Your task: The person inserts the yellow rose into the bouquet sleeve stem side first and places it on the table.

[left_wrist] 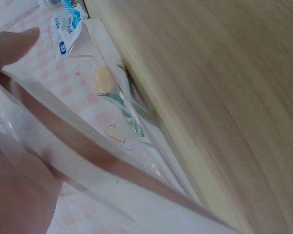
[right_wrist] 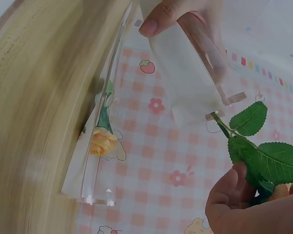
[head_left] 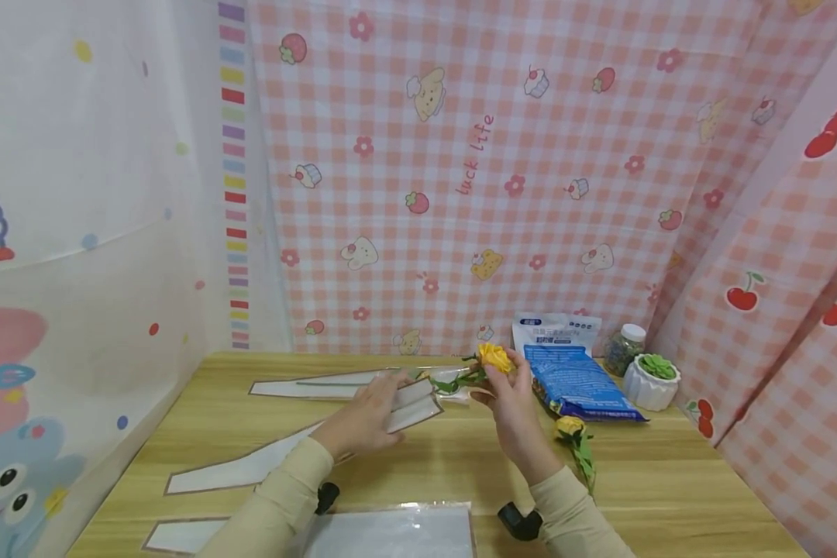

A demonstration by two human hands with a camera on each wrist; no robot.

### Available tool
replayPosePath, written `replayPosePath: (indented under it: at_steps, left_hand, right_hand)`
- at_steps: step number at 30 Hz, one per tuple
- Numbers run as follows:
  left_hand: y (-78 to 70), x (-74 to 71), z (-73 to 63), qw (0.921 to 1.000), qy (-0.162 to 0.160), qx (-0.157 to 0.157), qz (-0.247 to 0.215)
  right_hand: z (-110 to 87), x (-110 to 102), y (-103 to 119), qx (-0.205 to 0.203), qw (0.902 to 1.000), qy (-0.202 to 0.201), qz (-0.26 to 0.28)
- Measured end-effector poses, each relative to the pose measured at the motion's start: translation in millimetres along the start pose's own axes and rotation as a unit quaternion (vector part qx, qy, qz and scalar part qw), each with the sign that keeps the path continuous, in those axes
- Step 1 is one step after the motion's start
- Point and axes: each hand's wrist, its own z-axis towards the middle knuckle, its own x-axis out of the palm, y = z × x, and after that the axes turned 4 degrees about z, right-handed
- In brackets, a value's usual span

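Note:
My right hand (head_left: pixel 512 411) pinches a yellow artificial rose (head_left: pixel 495 357) just below its bloom. Its green leaves (right_wrist: pixel 271 158) point left, and the stem meets the mouth of a flower sleeve in the right wrist view. That white, brown-edged sleeve (right_wrist: pixel 180 73) is gripped by my left hand (head_left: pixel 370 415), thumb on one side and fingers on the other. Behind both hands, a second sleeve (head_left: pixel 272 388) lies flat with another yellow rose (right_wrist: pixel 103 142) inside it. A loose yellow rose (head_left: pixel 570 425) rests on the table, right of my right forearm.
More sleeves lie at the left, one tapered sleeve (head_left: pixel 216 474) beneath my left forearm. A clear-wrapped stack of sheets (head_left: pixel 390 535) sits at the front. Back right stand a blue-and-white packet (head_left: pixel 579 376), a lidded jar (head_left: pixel 624 349) and a potted succulent (head_left: pixel 652 384).

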Motion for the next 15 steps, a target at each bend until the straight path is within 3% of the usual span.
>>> replayPosePath:
  at_steps: [9, 15]
  left_hand:
    - [-1.6, -2.1, -1.1, 0.9989, 0.006, 0.012, -0.046]
    - [-3.7, -4.7, 0.2, 0.9987, 0.011, 0.010, -0.048]
  right_hand:
    - [5.8, -7.3, 1.7, 0.019, 0.9988, 0.014, 0.044]
    - [6.0, -9.9, -0.3, 0.039, 0.9979, 0.040, 0.034]
